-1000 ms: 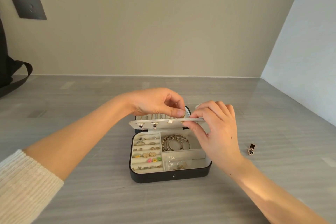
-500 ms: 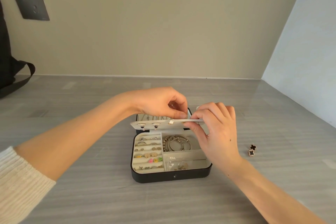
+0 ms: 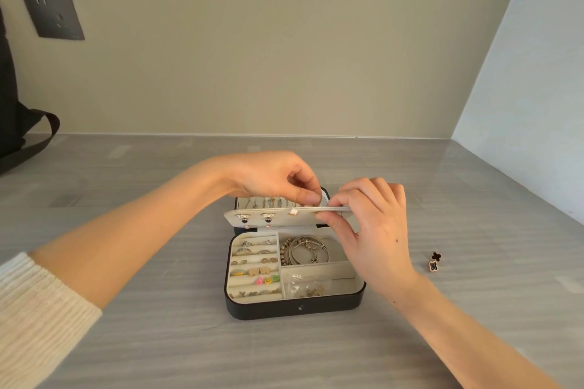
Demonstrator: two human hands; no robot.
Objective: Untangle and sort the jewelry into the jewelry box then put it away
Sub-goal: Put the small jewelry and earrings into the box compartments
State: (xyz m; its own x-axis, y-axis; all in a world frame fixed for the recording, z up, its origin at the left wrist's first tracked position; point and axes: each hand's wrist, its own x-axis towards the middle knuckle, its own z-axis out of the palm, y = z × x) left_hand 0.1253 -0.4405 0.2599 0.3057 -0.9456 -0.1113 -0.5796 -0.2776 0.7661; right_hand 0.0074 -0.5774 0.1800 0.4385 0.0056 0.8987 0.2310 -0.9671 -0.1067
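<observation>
Jewelry box (image 3: 295, 306), black and open, sits on the grey table (image 3: 158, 341) at lower centre of the frame. You hold its cream earring panel (image 3: 278, 218) level above the tray. Your left hand (image 3: 268, 177) pinches the panel's top edge with thumb and forefinger, and your right hand (image 3: 376, 224) grips its right end with curled fingers. Rings (image 3: 254, 251) fill the left slots, with bracelets (image 3: 305, 251) in the upper right compartment. Two clover earrings (image 3: 434, 261) lie on the table right of the box. A wall socket (image 3: 52, 12) is at upper left.

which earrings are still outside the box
The black clover-shaped pair, lying on the table right of the jewelry box; the others sit inside it or on its flap.
</observation>
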